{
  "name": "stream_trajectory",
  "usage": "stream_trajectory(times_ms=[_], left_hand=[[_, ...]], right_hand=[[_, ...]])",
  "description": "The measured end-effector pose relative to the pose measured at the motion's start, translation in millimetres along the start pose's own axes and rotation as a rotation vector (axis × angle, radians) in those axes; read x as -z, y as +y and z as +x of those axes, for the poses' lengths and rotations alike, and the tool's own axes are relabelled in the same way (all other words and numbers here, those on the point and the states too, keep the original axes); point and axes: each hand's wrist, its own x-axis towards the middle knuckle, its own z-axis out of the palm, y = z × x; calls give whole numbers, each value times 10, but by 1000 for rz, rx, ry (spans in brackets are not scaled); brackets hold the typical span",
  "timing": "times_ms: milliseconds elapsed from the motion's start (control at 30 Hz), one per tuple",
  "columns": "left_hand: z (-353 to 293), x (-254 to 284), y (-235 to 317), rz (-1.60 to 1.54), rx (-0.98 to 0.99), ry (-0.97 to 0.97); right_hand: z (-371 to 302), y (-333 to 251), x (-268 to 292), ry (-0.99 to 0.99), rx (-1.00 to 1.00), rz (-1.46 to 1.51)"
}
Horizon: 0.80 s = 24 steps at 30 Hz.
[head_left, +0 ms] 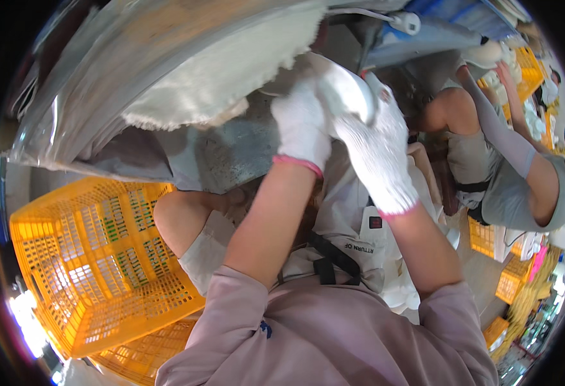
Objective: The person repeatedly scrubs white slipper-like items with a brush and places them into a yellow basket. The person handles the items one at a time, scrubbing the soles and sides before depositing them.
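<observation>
Both my hands wear white knitted gloves with pink cuffs and are raised close together at the upper middle. Between them is a smooth, glossy white rounded piece (345,87), slightly blurred; its exact kind I cannot make out. My left hand (300,122) grips its left side, with the fingers partly hidden. Around its right end closes my right hand (379,138). Just left of the hands, a fluffy white pad with a ragged edge (231,74) lies along the bench. Below it shows a scuffed grey metal surface (231,157).
An orange plastic basket (102,257) stands at my left, with another beneath it. Clear plastic sheeting (70,122) covers the bench edge. A white cable fitting (406,23) lies at the top. At right sits another person (488,135), near more orange crates (514,280).
</observation>
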Motion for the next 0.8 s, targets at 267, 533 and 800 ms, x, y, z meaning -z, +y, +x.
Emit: stream_trajectory(times_ms=[267,533,800], left_hand=[[693,1089,639,1380,-162,-73],[-229,1166,307,474,-178,-457],[326,683,252,52,135,-414]], right_hand=[[604,108,-485,-106,-194,100],[786,52,-588,-229,-137,71],[-79,-392,266,-383,702,-779]])
